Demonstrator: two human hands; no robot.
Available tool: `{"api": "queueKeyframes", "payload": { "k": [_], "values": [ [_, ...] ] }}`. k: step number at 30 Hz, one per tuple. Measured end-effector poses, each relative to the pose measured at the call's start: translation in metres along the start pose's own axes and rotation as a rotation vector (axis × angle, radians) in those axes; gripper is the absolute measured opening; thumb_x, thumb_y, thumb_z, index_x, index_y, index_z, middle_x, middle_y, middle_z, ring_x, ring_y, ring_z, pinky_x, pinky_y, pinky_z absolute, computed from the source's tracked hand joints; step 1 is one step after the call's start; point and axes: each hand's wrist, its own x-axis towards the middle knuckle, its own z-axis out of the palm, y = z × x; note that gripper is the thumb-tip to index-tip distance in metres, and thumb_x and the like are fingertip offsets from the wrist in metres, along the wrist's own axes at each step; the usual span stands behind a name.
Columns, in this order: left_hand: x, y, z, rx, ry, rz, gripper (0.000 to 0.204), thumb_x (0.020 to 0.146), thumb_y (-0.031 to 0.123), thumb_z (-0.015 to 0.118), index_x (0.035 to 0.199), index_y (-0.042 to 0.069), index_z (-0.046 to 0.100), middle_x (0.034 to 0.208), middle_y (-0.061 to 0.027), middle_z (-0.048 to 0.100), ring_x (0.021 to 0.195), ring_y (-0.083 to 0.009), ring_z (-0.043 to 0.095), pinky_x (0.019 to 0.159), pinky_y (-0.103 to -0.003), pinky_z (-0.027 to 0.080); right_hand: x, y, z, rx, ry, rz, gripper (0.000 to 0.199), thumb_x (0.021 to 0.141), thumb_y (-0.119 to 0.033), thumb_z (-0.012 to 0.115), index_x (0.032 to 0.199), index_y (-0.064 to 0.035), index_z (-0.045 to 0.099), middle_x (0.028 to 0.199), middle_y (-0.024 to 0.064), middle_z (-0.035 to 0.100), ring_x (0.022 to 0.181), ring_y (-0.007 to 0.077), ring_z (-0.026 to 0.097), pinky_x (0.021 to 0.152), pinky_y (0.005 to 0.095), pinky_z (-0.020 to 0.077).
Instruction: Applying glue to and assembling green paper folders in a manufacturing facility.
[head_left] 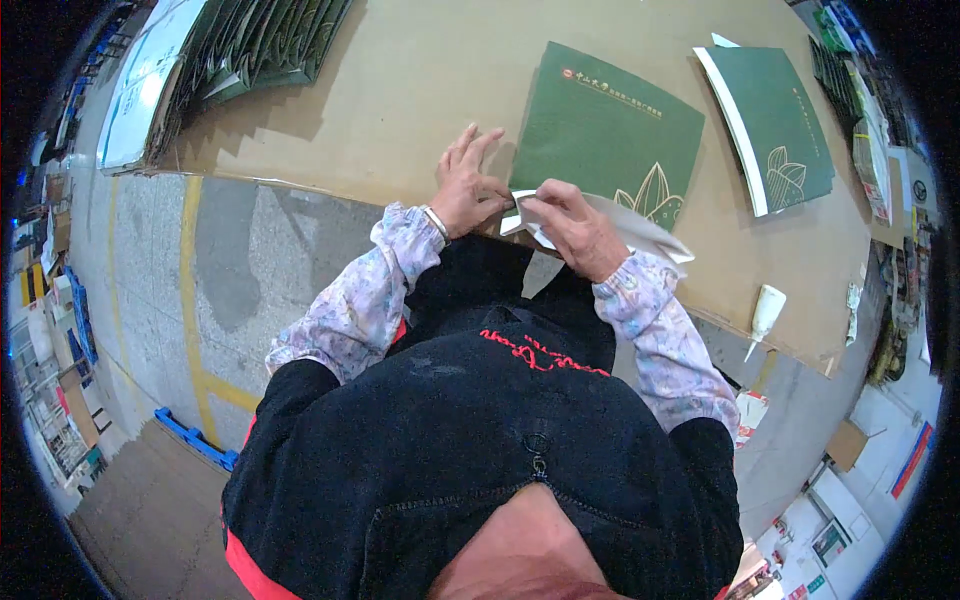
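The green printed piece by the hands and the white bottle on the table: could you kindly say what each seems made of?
Green printed piece: probably smooth coated paper or thin card, since it folds crisply and shows white underneath.
White bottle: likely plastic, judging by its smooth, opaque body; finish unclear.

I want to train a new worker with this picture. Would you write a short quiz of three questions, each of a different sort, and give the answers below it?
1. Choose one: which thing lies near the table's front edge, to the right of the right hand?
A) scissors
B) white squeeze bottle
C) tape roll

2. True or false: the sleeve on the right forearm is plain black.

3. Which part of the green paper bag do the left hand and right hand both touch?

Key:
1. B
2. False; it is pale with a coloured pattern.
3. The white flap at its near edge.
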Motion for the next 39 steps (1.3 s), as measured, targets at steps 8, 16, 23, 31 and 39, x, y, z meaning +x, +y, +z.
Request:
{"api": "queueKeyframes", "payload": {
  "k": [8, 16, 23, 31, 39],
  "values": [
    [0.015, 0.003, 0.013, 0.038, -0.001, -0.083, 0.015, 0.068, 0.033, 0.079, 0.080, 0.025, 0.079, 0.152, -0.0097, 0.031, 0.144, -0.0401, 0.010, 0.113, -0.058, 0.006, 0.008, 0.021, 0.012, 0.168, 0.060, 0.112, 0.044, 0.071, 0.005, 0.072, 0.113, -0.0012, 0.057, 0.121, 0.0148, 0.038, 0.097, 0.0277, 0.060, 0.083, 0.0372, 0.0532],
    [0.024, 0.004, 0.008, 0.090, -0.041, -0.153, 0.015, 0.065, 0.030, 0.080, 0.079, 0.024, 0.077, 0.155, -0.0138, 0.023, 0.145, -0.0414, 0.005, 0.113, -0.060, 0.002, -0.006, 0.033, -0.028, -0.112, -0.248, 0.012, 0.020, 0.085, -0.017, 0.063, 0.100, -0.0057, 0.055, 0.086, 0.0112, 0.057, 0.080, 0.0303, 0.063, 0.066, 0.0389, 0.0525],
    [0.025, -0.006, 0.017, 0.121, -0.051, -0.178, 0.017, 0.065, 0.027, 0.079, 0.081, 0.024, 0.076, 0.159, -0.0144, 0.014, 0.146, -0.0416, 0.002, 0.113, -0.060, 0.001, 0.039, 0.042, 0.002, -0.211, -0.540, 0.054, 0.018, 0.088, -0.011, 0.052, 0.101, 0.0013, 0.052, 0.094, 0.0217, 0.065, 0.083, 0.0354, 0.068, 0.070, 0.0443, 0.0562],
    [0.026, 0.008, 0.009, 0.212, -0.152, -0.170, 0.033, 0.078, 0.020, 0.071, 0.110, 0.014, 0.069, 0.157, -0.0154, 0.022, 0.146, -0.0344, 0.014, 0.115, -0.055, 0.009, 0.048, 0.059, 0.029, -0.153, -0.474, 0.201, 0.019, 0.085, -0.019, 0.056, 0.101, -0.0112, 0.064, 0.087, 0.0163, 0.070, 0.080, 0.0340, 0.069, 0.071, 0.0453, 0.0544],
    [0.005, 0.030, 0.020, -0.887, 0.180, -0.152, 0.044, 0.099, 0.010, 0.047, 0.142, 0.001, 0.043, 0.141, -0.0096, 0.049, 0.127, -0.0157, 0.045, 0.108, -0.031, 0.033, 0.054, 0.046, 0.040, -0.066, -0.306, 0.363, 0.019, 0.085, -0.024, 0.059, 0.096, -0.0109, 0.066, 0.083, 0.0152, 0.069, 0.083, 0.0331, 0.068, 0.076, 0.0448, 0.0533]
  ]
}}
